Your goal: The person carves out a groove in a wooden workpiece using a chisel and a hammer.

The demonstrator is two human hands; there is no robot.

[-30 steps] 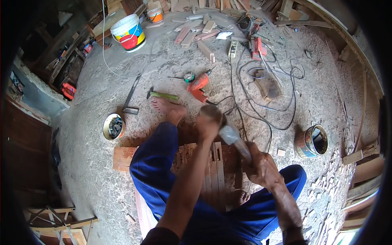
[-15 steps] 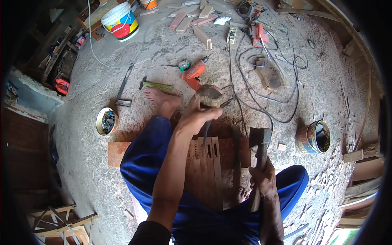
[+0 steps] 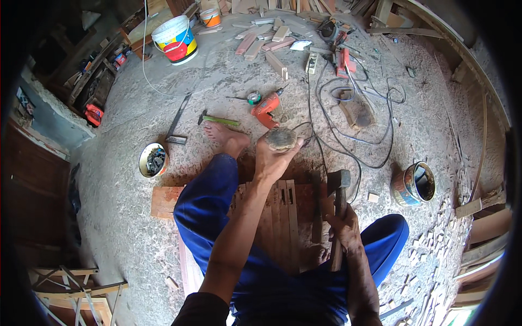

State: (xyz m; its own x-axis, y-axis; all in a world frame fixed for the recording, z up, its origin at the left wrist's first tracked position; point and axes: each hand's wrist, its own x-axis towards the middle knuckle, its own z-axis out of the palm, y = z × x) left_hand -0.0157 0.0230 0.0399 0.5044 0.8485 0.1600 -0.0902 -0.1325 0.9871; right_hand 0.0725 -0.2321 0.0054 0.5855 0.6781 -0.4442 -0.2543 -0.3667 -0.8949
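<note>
My left hand (image 3: 268, 164) is closed round the handle of a chisel (image 3: 280, 139), whose worn, rounded wooden butt faces up. The blade is hidden below the hand. Under my forearm, between my legs, several wooden strips (image 3: 281, 223) lie side by side across a reddish-brown board (image 3: 165, 202). Dark narrow slots are cut near the far ends of the right-hand strips. In my right hand (image 3: 346, 228), held low by my right knee, is a hammer (image 3: 339, 180) with a dark metal head and a wooden handle, its head up and apart from the chisel.
An orange power drill (image 3: 266, 110) lies ahead, beside a green-handled hammer (image 3: 220, 120) and a try square (image 3: 176, 139). Black cables (image 3: 348, 149) loop on the right. Small tubs stand left (image 3: 154, 160) and right (image 3: 414, 183). Wood offcuts (image 3: 261, 46) are strewn at the back.
The chisel's butt has turned more squarely upward, and its blade, visible before, is now hidden. The right hand still holds the hammer, slightly shifted. The whole view has swung a little.
</note>
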